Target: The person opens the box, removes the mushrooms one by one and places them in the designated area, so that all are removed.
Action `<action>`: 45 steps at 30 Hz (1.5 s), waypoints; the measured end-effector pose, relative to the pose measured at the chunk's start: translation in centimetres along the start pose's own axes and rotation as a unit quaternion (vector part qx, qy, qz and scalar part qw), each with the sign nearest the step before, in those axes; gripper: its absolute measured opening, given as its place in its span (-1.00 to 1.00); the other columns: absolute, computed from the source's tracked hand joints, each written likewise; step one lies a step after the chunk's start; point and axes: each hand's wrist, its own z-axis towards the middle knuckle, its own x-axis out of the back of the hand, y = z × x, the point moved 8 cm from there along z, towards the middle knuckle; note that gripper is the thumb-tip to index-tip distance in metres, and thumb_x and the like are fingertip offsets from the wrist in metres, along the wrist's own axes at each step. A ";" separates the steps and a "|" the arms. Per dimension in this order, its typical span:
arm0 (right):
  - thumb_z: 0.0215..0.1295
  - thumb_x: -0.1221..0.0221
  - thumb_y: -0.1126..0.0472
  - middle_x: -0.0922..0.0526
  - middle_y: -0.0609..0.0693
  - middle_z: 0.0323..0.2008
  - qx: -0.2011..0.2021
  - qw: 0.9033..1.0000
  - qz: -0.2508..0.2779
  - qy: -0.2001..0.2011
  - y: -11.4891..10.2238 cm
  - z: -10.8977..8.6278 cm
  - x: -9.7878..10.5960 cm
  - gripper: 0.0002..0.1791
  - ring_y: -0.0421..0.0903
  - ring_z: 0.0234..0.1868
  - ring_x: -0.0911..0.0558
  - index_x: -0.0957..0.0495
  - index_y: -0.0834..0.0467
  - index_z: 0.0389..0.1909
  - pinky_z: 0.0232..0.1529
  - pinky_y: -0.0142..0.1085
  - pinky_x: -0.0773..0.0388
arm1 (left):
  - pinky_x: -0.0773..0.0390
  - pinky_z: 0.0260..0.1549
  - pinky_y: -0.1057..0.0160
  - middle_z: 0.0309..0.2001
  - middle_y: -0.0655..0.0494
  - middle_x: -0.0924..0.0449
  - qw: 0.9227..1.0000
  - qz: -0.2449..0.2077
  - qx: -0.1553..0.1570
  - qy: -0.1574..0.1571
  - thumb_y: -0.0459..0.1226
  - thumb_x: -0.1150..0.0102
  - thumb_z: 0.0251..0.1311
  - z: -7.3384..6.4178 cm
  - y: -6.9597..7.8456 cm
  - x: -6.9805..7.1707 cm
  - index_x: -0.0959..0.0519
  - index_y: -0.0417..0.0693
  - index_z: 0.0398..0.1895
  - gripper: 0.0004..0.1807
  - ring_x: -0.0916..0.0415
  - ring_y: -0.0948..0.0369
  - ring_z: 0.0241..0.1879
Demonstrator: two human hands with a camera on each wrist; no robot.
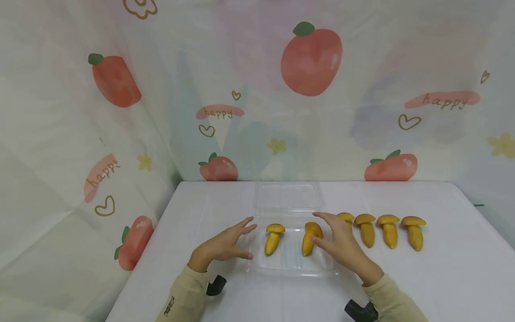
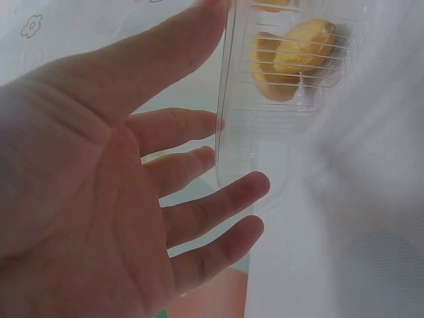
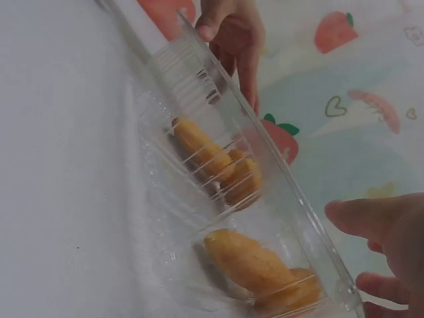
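A clear plastic clamshell box lies on the table with its lid folded back toward the wall. Two yellow mushrooms are inside: the left mushroom and the right mushroom, both caps pointing away from the person. At the box's left side, my left hand has its fingers spread and holds nothing; the left wrist view shows its fingertips right at the rim. My right hand reaches over the box's right edge, thumb near the right mushroom, fingers extended. In the right wrist view its fingers stand apart from both mushrooms.
Several more yellow mushrooms stand in a row on the white table, right of the box. The leftmost of these is partly hidden behind my right hand. A cloth wall printed with fruit rises behind the table's back edge.
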 end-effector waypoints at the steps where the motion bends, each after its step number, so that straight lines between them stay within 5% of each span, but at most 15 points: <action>1: 0.17 -0.43 0.23 -0.48 0.29 0.33 0.004 1.000 -0.008 0.003 -0.1 0.0 -0.1 -0.31 0.33 0.35 -0.39 -0.44 0.19 0.34 0.33 0.34 -0.31 | -0.17 0.49 -0.24 0.65 -0.03 0.07 1.000 -0.001 -0.001 0.000 -0.15 -0.46 0.16 0.0 0.1 0.0 -0.19 -0.10 0.57 -0.06 -0.01 -0.10 0.60; 17: -0.04 -0.57 0.10 -0.66 0.23 0.12 0.044 0.987 -0.153 0.012 -0.8 -0.4 -1.8 -0.23 0.28 0.22 -0.43 -0.54 0.19 0.25 0.25 0.24 -0.37 | -0.15 0.49 -0.26 0.65 -0.06 0.07 1.000 -0.005 -0.002 -0.001 -0.16 -0.46 0.16 -0.1 0.3 0.0 -0.19 -0.13 0.57 -0.05 0.00 -0.13 0.60; 27: -0.09 -0.58 0.14 -0.72 0.11 0.06 0.073 0.983 -0.170 0.012 -1.5 -0.8 -2.1 -0.24 0.34 0.30 -0.39 -0.57 0.12 0.22 0.25 0.31 -0.24 | -0.16 0.49 -0.26 0.65 -0.03 0.07 1.000 0.001 0.008 0.002 -0.14 -0.46 0.15 0.1 0.1 0.0 -0.20 -0.09 0.57 -0.06 -0.01 -0.11 0.60; 33: -0.09 -0.58 0.09 -0.73 0.07 0.06 0.107 0.977 -0.186 0.002 -1.9 -0.8 -2.8 -0.19 0.21 0.17 -0.57 -0.54 0.07 0.28 0.33 0.32 -0.16 | -0.17 0.49 -0.25 0.65 -0.03 0.07 1.000 0.002 0.008 0.000 -0.13 -0.46 0.15 0.1 -0.1 -0.1 -0.20 -0.08 0.57 -0.05 -0.01 -0.11 0.60; 45: 0.05 -0.49 -0.03 -0.63 0.09 0.07 0.120 0.968 -0.215 -0.043 -2.0 -1.1 -3.7 -0.43 0.07 0.02 -0.66 -0.66 -0.02 0.14 0.30 0.28 -0.21 | -0.17 0.49 -0.23 0.65 -0.04 0.07 1.000 0.001 0.002 -0.002 -0.15 -0.46 0.15 0.0 0.1 0.0 -0.20 -0.11 0.56 -0.06 -0.02 -0.11 0.60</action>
